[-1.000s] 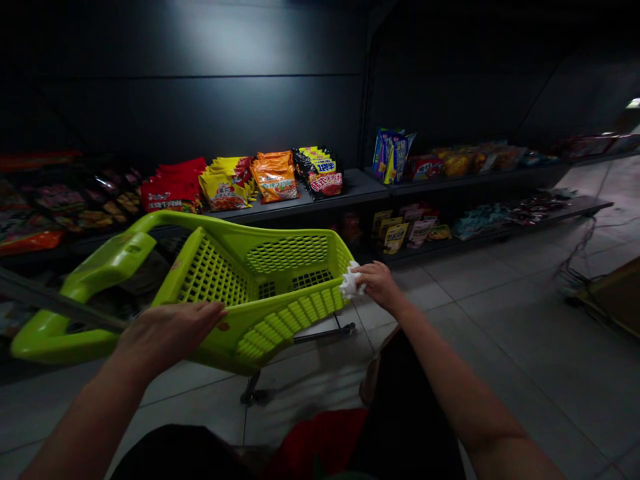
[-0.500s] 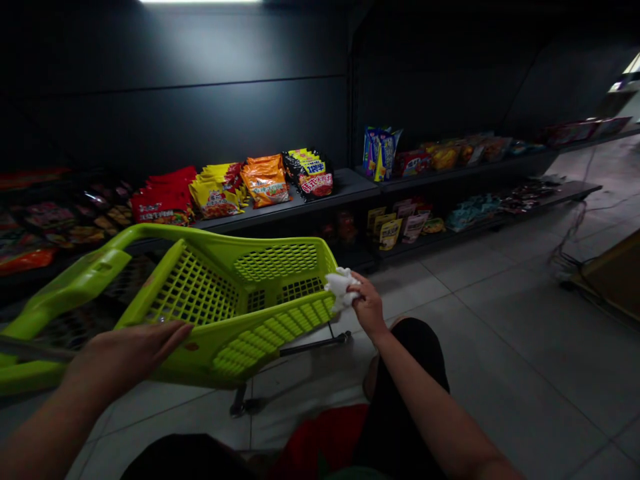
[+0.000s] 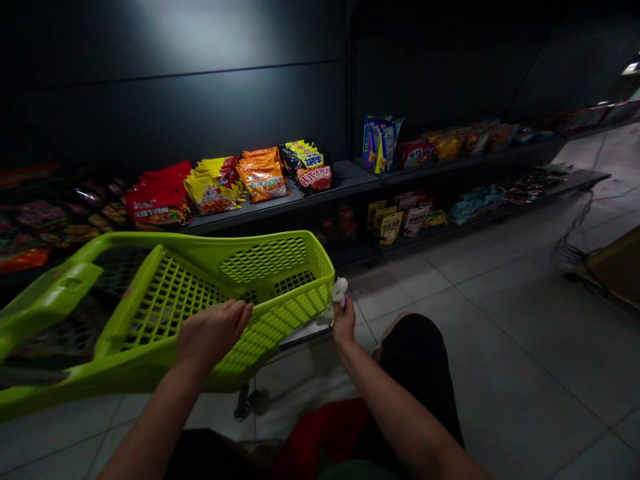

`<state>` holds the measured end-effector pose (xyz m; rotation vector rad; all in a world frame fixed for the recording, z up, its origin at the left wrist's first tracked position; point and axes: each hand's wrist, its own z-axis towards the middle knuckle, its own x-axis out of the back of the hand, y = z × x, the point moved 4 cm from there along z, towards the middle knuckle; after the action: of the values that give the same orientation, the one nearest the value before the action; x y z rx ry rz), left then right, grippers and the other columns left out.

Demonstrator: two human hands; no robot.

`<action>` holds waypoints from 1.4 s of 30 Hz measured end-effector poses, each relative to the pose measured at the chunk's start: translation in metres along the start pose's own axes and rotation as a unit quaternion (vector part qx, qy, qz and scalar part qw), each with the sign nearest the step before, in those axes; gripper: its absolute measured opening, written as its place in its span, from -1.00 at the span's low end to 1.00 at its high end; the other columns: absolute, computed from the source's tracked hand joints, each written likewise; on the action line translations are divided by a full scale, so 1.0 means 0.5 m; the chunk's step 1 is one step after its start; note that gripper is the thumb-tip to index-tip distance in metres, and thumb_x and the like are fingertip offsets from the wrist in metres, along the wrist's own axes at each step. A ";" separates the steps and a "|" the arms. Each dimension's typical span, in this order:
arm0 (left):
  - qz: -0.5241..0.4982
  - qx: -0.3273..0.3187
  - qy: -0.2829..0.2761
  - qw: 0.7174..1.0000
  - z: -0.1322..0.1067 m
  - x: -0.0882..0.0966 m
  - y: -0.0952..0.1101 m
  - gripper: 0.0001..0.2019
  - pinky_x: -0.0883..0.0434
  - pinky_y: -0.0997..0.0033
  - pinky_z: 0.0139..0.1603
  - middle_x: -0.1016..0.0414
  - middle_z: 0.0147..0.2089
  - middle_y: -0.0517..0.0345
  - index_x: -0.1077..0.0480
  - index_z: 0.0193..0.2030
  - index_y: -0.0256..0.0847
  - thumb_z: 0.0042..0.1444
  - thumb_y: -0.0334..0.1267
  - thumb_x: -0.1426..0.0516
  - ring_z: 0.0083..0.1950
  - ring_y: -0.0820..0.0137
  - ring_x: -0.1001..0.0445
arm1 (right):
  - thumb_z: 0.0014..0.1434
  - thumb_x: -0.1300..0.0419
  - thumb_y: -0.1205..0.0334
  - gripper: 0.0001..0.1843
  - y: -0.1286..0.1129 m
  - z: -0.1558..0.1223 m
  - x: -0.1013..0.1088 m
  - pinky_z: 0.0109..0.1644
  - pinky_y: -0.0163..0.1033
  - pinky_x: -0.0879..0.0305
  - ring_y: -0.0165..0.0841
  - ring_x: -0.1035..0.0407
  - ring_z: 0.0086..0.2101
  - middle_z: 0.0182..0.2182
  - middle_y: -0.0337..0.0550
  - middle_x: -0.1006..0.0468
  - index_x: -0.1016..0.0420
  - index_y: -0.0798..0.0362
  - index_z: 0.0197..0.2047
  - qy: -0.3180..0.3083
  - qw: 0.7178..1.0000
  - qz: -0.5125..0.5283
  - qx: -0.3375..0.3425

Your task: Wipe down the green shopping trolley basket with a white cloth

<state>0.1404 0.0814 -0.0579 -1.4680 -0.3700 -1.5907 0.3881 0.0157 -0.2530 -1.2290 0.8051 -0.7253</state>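
A lime-green plastic shopping cart with a lattice basket stands in front of me, tilted. My left hand lies on its near rim with the fingers curled over the edge. My right hand is closed round a crumpled white cloth and presses it against the basket's near right corner. The inside of the basket looks empty.
Dark shelves behind the cart carry rows of bright snack and noodle packets. More packets fill the shelves on the right. The floor is grey tile. Cables and a wooden object lie at far right.
My left hand has moved right along the near rim and curled over it. My right hand with the cloth has slid down to the basket's corner. The view has shifted.
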 end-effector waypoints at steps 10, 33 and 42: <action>0.001 -0.013 0.036 0.999 0.007 -0.015 -0.013 -0.53 0.12 0.31 -0.45 -0.54 -0.40 0.09 -0.41 -0.41 -0.14 0.39 0.01 0.12 -0.43 0.31 -0.46 | 0.04 -0.24 0.04 -0.49 0.063 0.006 0.008 0.05 -0.02 -0.40 -0.13 -0.49 -0.12 -0.13 0.02 -0.65 -0.60 0.16 -0.01 -0.047 0.992 0.024 -0.117; -0.028 -0.044 0.041 0.998 -0.003 -0.010 -0.018 -0.53 0.09 0.32 -0.46 -0.55 -0.41 0.10 -0.45 -0.42 -0.14 0.39 -0.02 0.10 -0.43 0.34 -0.46 | 0.17 -0.10 0.28 -0.57 -0.151 0.065 0.034 0.35 -0.04 -0.18 -0.24 -0.35 0.18 0.19 -0.03 -0.49 -0.57 0.05 0.08 -0.042 0.996 0.010 0.081; -0.047 -0.077 0.065 0.994 -0.035 -0.007 -0.023 -0.57 -0.01 0.31 -0.44 -0.53 -0.44 0.15 -0.46 -0.44 -0.12 0.37 -0.04 0.04 -0.43 0.38 -0.45 | -0.05 -0.10 0.46 -0.57 -0.195 0.304 -0.059 0.20 -0.10 -0.33 -0.27 -0.49 -0.03 -0.10 -0.14 -0.65 -0.69 0.00 -0.19 -0.248 0.934 -0.172 0.189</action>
<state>0.1201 0.0763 -0.0611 -1.4701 -0.2484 -1.8139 0.4958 0.1003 -0.1320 -1.1359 0.0233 -0.7607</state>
